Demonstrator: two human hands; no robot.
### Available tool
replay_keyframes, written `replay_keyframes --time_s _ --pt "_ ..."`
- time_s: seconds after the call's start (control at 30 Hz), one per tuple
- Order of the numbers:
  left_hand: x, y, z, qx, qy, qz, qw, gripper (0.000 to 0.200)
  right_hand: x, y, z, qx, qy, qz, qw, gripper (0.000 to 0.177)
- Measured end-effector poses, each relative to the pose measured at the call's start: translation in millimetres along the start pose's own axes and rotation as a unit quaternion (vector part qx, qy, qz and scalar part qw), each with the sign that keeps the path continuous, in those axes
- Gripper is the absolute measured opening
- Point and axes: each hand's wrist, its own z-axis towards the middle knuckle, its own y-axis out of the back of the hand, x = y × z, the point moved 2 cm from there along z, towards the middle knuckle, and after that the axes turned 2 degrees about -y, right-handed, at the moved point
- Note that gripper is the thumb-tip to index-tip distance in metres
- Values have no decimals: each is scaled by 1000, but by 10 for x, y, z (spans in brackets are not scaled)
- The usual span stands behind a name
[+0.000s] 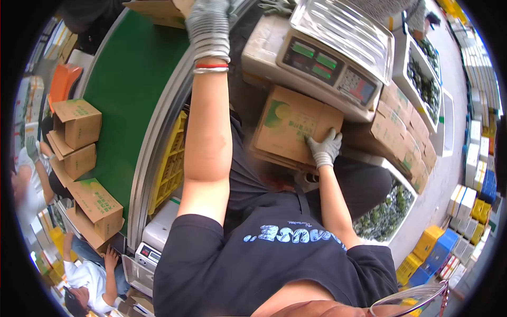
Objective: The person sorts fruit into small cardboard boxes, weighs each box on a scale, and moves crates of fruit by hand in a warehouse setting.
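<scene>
My left hand, in a striped grey glove, reaches to the top edge of the view beside a brown carton on the green conveyor belt. Its fingers are smeared and cut off, so its grip cannot be made out. My right hand, gloved too, lies with spread fingers on the right edge of a flat brown cardboard box with green print. More flat cardboard shows beneath that box. Just beyond it, a scale with a metal tray sits on a white foam box.
Open cartons line the belt's left side, near two people. A yellow crate stands beside the belt frame. Stacked folded cartons and foam boxes of green produce are at the right.
</scene>
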Motion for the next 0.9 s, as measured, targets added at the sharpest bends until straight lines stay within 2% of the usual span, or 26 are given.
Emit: replay_keyframes --time_s 0.03,0.07,0.1,0.13,0.17,0.2,0.23,0.27,0.33,0.4,0.43,0.47,0.53,0.6,0.63,0.67,0.73,0.77,0.8,0.87,0.9 --pt "-51 -223 -109 30 -253 347 902 12 -119 23 46 16 -26 48 998 100" --pt "-52 -522 -348 71 -68 198 975 11 -187 49 127 27 -48 100 994 102" --pt "-57 -814 -612 45 122 49 990 15 -230 69 176 24 -53 102 993 103" --pt "-106 -973 -884 100 167 127 973 25 -256 60 181 26 -59 104 992 104" --pt "200 -1155 -1231 106 219 108 964 34 -264 43 161 30 -62 105 992 105" --pt "501 -1251 -1678 62 222 146 962 43 -255 41 148 32 -59 108 992 107" --pt "543 -1189 -2059 76 314 154 934 48 -233 121 118 35 -69 113 991 107" --pt "664 -1188 -2488 -4 326 230 917 40 -239 161 123 39 -79 116 989 107" --pt "609 -1027 -3053 -52 303 286 908 23 -279 178 116 52 -106 120 986 107" --pt "235 -1011 -3148 149 106 261 948 12 -297 240 87 41 -119 108 986 105" --pt "76 -1082 -3248 301 57 227 924 11 -282 264 102 36 -124 103 986 104" --pt "-88 -1170 -3385 447 10 187 875 14 -310 262 154 17 -104 150 983 98" --pt "-322 -1238 -3721 669 109 223 700 22 -454 214 247 -14 -75 238 968 87" --pt "-76 -1243 -4257 784 119 248 557 32 -397 569 240 41 4 272 961 64" --pt "218 -1206 -4589 813 130 166 542 41 -353 747 249 45 75 258 962 55" --pt "417 -1223 -4780 826 184 139 514 55 -305 938 256 48 146 242 958 47" --pt "402 -1257 -4803 847 191 104 485 58 -130 1467 288 81 234 183 951 37" --pt "361 -1280 -4813 859 206 115 455 62 -77 1601 371 80 269 186 942 34" --pt "362 -1296 -4839 856 224 126 448 63 -27 1668 460 79 306 191 929 30" --pt "369 -1328 -4862 850 260 150 434 65 11 1630 599 81 322 213 919 29" --pt "314 -1327 -4797 839 251 151 458 62 12 1593 648 85 321 235 913 30"
